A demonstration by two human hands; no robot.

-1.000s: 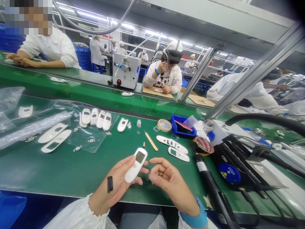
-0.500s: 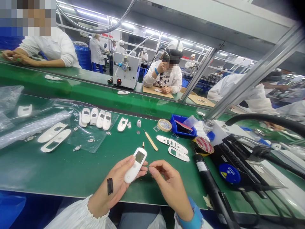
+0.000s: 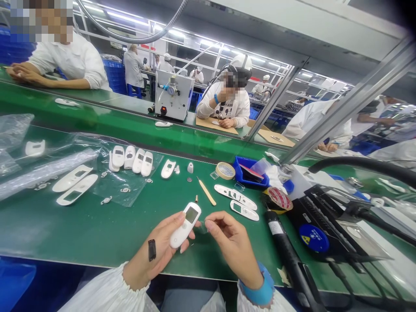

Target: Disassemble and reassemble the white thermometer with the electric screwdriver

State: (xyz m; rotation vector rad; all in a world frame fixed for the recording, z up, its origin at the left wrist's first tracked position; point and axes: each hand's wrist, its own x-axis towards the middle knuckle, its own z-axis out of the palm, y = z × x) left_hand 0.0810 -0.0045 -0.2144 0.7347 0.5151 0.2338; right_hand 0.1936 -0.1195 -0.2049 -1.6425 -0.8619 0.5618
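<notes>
My left hand (image 3: 159, 247) is closed around a white handheld thermometer (image 3: 185, 225), its grey screen facing up and a brass-coloured tip (image 3: 196, 199) poking out at the far end. Just to the right, my right hand (image 3: 230, 240) pinches a small clear piece of film (image 3: 203, 227) between thumb and forefinger, apart from the thermometer. Beyond the hands lies a tool with a pale yellow handle (image 3: 207, 192). White housing halves (image 3: 244, 210) rest right of it.
Several white housings (image 3: 139, 161) lie on clear plastic at the left. A blue bin (image 3: 248, 173), a round dish (image 3: 225, 170) and a tape roll (image 3: 277, 199) stand at the right. Closer in lie a black electric screwdriver (image 3: 286, 251) and a black machine (image 3: 325, 225). Co-workers sit beyond the green conveyor (image 3: 130, 119).
My right hand has shifted slightly up and right, away from the left fingers, and the clear film now shows at its fingertips. The thermometer stays in my left hand. White parts on the conveyor moved left.
</notes>
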